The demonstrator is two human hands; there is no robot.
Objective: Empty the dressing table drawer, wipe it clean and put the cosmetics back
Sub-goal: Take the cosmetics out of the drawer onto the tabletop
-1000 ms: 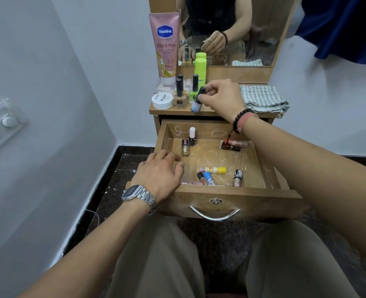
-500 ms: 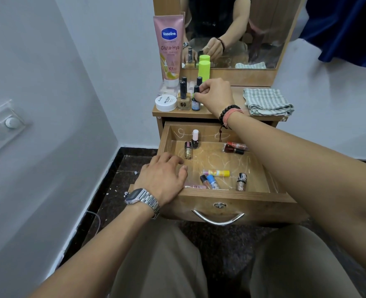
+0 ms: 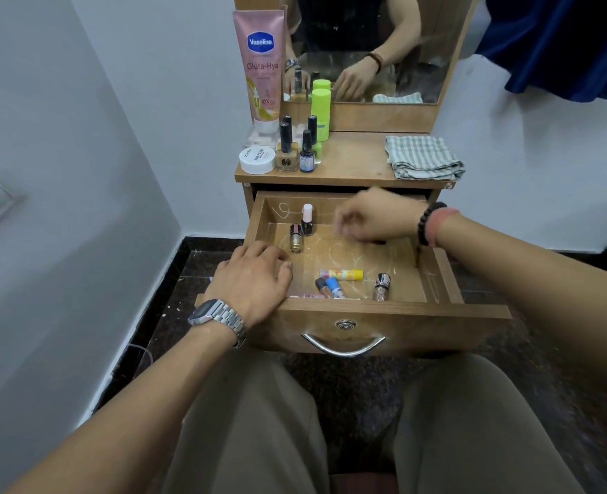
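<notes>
The wooden drawer is pulled out, with white scribble marks on its floor. Inside lie a white-capped polish bottle, a gold bottle, a yellow and pink stick, a blue-capped bottle and a glitter bottle. My left hand rests on the drawer's front left corner, fingers relaxed. My right hand is blurred over the drawer's back right, fingers curled downward. What lies under it is hidden. A small blue polish bottle stands on the tabletop.
On the tabletop stand a pink Vaseline tube, a green bottle, a white jar and a beige polish bottle. A folded checked cloth lies at the right. A mirror rises behind. My knees sit under the drawer.
My right hand let go of the blue polish bottle on the tabletop and dropped into the drawer's back right. My left hand stayed on the drawer corner.
</notes>
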